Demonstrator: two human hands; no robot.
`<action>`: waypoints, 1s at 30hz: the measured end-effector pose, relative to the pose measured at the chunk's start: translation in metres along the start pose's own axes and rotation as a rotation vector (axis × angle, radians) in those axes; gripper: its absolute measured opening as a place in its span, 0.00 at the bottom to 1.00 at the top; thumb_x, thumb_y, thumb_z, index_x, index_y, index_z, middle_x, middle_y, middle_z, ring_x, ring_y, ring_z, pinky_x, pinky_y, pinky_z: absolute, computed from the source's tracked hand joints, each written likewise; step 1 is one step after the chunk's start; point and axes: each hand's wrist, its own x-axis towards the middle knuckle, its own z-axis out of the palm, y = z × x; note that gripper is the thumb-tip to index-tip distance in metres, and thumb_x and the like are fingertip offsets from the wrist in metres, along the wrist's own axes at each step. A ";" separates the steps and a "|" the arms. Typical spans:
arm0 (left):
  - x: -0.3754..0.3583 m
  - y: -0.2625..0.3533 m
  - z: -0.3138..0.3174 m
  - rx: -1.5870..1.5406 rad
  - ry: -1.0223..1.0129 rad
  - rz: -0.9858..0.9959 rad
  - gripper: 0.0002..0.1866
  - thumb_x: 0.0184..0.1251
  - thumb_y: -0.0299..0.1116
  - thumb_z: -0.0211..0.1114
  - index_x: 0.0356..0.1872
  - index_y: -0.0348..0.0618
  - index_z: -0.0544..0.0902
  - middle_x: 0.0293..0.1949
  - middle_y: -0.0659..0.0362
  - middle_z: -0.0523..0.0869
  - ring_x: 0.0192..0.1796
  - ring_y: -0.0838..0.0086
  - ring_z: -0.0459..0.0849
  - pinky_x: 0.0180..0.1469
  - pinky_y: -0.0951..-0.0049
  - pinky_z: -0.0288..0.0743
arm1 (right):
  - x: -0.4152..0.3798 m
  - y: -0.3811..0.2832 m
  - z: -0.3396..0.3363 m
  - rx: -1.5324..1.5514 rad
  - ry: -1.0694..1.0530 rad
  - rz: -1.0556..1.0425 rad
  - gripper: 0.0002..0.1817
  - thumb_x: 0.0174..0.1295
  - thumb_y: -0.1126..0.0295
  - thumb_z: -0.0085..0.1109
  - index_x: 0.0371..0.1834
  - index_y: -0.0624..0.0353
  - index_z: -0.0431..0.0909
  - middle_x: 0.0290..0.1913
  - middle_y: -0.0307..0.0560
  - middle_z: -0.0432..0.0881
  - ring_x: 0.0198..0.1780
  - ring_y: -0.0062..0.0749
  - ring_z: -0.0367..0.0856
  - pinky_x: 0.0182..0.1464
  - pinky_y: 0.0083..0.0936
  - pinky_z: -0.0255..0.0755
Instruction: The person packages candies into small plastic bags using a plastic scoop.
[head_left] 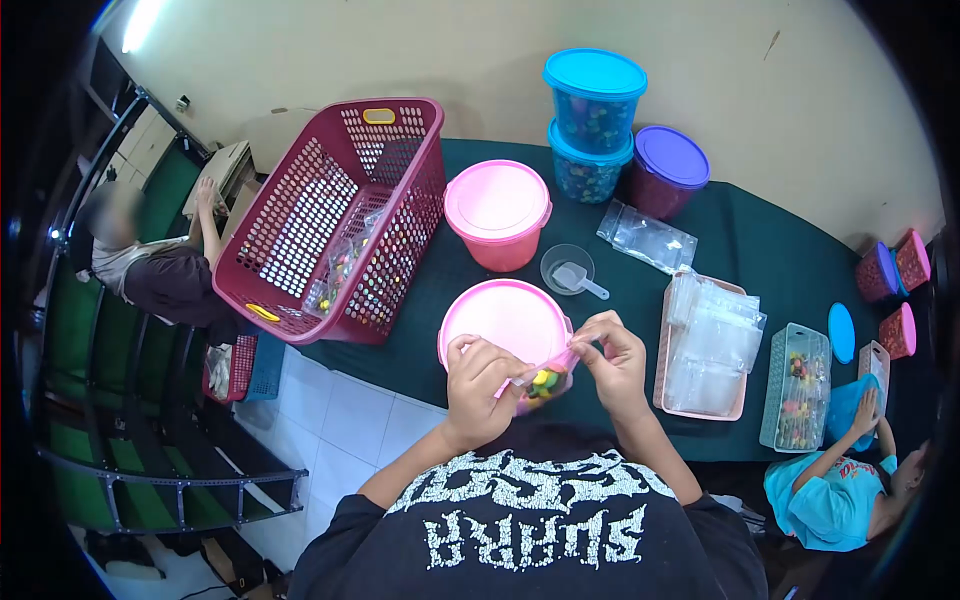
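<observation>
Both hands work a small clear plastic zip bag of multicoloured beads (543, 380), held just above the near rim of the round pink plastic tub with a pink lid (503, 318). The left hand (478, 385) is closed on the bag's left edge with thumb and fingers. The right hand (612, 362) pinches the top right corner of the bag.

Judgement on the step: sealing appears to be in hand. It is best done by keeping the bag upright so the contents stay low, and by running the pinch evenly along the strip from one end to the other.

Materials: the bag is thin, glossy and limp, and the small, hard-looking coloured pieces show through it. The dark green cloth-covered table (740, 250) looks matte and soft. A pink rectangular tray of empty clear bags (700, 345) lies to the right. A small clear round dish with a scoop (568, 270) sits beyond the tub. The large maroon perforated plastic basket (335, 215) stands rigid at the left corner.
</observation>
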 end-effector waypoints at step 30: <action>-0.006 0.006 -0.001 0.123 0.026 0.053 0.04 0.57 0.33 0.66 0.32 0.46 0.83 0.33 0.66 0.84 0.36 0.72 0.79 0.49 0.66 0.60 | -0.009 -0.050 0.030 -0.807 -0.072 -0.483 0.10 0.48 0.64 0.71 0.33 0.47 0.80 0.39 0.29 0.80 0.46 0.27 0.73 0.61 0.46 0.52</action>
